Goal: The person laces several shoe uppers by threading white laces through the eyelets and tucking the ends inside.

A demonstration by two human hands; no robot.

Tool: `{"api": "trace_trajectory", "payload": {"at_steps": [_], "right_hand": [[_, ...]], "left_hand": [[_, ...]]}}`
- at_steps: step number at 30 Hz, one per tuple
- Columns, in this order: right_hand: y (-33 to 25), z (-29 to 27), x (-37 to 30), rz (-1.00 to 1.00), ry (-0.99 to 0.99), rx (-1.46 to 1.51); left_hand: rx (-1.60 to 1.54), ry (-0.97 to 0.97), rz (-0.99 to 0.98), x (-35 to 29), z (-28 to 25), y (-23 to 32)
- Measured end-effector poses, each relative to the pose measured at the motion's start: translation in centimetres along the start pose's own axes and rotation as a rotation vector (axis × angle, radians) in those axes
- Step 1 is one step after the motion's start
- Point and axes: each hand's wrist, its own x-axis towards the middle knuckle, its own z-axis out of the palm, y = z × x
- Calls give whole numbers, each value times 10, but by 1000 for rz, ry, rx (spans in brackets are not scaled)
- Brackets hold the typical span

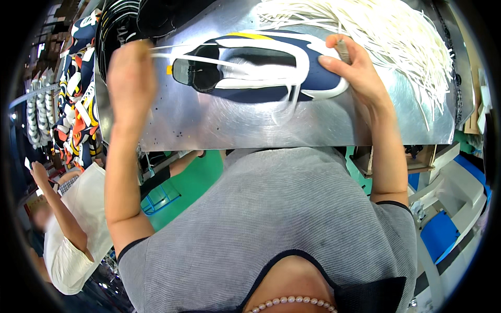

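Note:
A navy and white shoe upper (326, 73) with a yellow accent lies on the metal table, its toe to the right. At the far left, my left hand (131, 83) is closed and smeared by motion. A white shoelace (195, 58) runs taut from the shoe's opening to it. My right hand (360, 70) grips the toe, with the thumb on top. Something greyish (342, 51) shows at its index finger, a wrapping or a small tool; I cannot tell which. Another loose lace end (293, 96) hangs blurred over the shoe's near side.
A large heap of white laces (365, 26) covers the table's far right. Dark shoe parts (167, 15) sit at the far left edge. Coloured uppers (78, 104) hang in a stack on the left. A co-worker (78, 229) is at lower left; a chair (443, 208) stands at right.

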Motion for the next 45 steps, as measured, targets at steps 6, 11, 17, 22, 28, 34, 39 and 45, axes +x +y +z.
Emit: {"api": "trace_trajectory", "payload": {"at_steps": [6, 11, 17, 22, 28, 34, 39, 45], "right_hand": [[-1, -37, -1, -33, -22, -120], [5, -14, 12, -210, 27, -769], [-3, -7, -3, -362, 246, -511], [-28, 38, -23, -266, 101, -160], [-11, 73, 0, -238, 19, 107], [-11, 64, 3, 5, 31, 110], [14, 72, 11, -66, 116, -256], [12, 71, 7, -136, 108, -439]], "left_hand": [[433, -199, -387, -97, -59, -140], [-1203, -152, -337, 22, -73, 75], [-590, 32, 70, 68, -29, 79], [-688, -63, 25, 67, 1, 113], [-813, -52, -187, 57, 21, 125], [-828, -646, -462, 18, 20, 94], [-1445, -931, -1114, 32, 60, 101], [-1351, -499, -996, 26, 59, 127]]}}
